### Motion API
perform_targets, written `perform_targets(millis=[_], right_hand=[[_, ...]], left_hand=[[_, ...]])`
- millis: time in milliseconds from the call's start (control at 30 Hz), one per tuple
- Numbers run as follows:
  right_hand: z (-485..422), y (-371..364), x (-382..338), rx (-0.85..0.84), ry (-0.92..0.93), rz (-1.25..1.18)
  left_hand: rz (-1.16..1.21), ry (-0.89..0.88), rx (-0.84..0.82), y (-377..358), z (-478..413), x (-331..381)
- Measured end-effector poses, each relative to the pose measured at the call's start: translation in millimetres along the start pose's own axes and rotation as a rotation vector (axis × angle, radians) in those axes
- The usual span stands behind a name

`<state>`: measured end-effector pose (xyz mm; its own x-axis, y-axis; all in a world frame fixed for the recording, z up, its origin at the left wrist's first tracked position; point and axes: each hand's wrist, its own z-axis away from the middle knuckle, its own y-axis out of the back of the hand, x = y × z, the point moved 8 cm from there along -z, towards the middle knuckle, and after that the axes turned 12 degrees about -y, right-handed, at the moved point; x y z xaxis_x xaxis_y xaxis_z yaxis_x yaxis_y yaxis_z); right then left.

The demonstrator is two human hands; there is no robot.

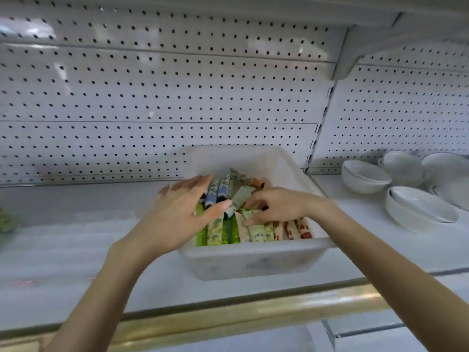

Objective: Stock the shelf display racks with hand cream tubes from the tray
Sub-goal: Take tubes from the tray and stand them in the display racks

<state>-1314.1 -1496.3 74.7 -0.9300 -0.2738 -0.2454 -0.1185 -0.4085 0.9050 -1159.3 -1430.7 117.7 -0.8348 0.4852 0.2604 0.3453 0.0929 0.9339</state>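
1. Pegboard back panel (152,97): white, perforated, fills the upper half of the frame.
2. Shelf (63,250): white, spans the lower middle, with a gold trim strip (253,308) along its front edge.
3. Tray (248,262): translucent white plastic, centre of the frame, standing on the shelf against the panel.
4. Bowls (418,207): white, some stacked, on the shelf at the right edge, apart from the tray.
5. Left hand (177,214): over the tray's left side (motion-blurred), with fingers straight and spread and the thumb extended across the tubes, grasping nothing.
6. Right hand (276,204): inside the tray right of centre, fingers curled down among the tubes; whether they have clasped one cannot be told.
7. Hand cream tubes (228,229): all in the tray. A front row stands packed side by side (green, cream, red-patterned), and blue and pale ones lie jumbled behind.
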Motion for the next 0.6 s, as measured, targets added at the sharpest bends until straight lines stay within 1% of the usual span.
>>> perform_targets(millis=[67, 167, 200, 300, 367, 433, 500, 600], right_hand=[[1.8, 4.7, -0.3, 0.050, 0.027, -0.036], [10.2, 18.4, -2.1, 0.091, 0.097, -0.254], [13.2, 21.5, -3.0, 0.068, 0.119, -0.336], [23.6, 23.5, -9.7, -0.087, 0.149, -0.542], [26.9, 25.1, -15.8, -0.111, 0.172, -0.546], [32.4, 31.5, -26.7, -0.084, 0.221, -0.546], [39.7, 41.9, -39.0, -0.048, 0.273, -0.587], [53.7, 62.0, -57.7, 0.009, 0.388, -0.713]], left_hand=[[-0.009, 0.037, 0.004, -0.5, 1.2, -0.9], [-0.008, 0.085, 0.039, 2.9, 0.7, -2.7], [-0.007, 0.088, 0.050, 4.2, 0.9, -2.3], [0.018, 0.092, 0.091, 8.0, 2.3, -3.8], [0.044, 0.082, 0.153, 14.6, 3.9, -3.7], [0.061, 0.056, 0.203, 20.3, 4.8, -2.6], [0.199, 0.037, 0.221, 22.3, 4.5, -0.6], [0.610, 0.005, 0.208, 19.0, 2.5, 7.5]])
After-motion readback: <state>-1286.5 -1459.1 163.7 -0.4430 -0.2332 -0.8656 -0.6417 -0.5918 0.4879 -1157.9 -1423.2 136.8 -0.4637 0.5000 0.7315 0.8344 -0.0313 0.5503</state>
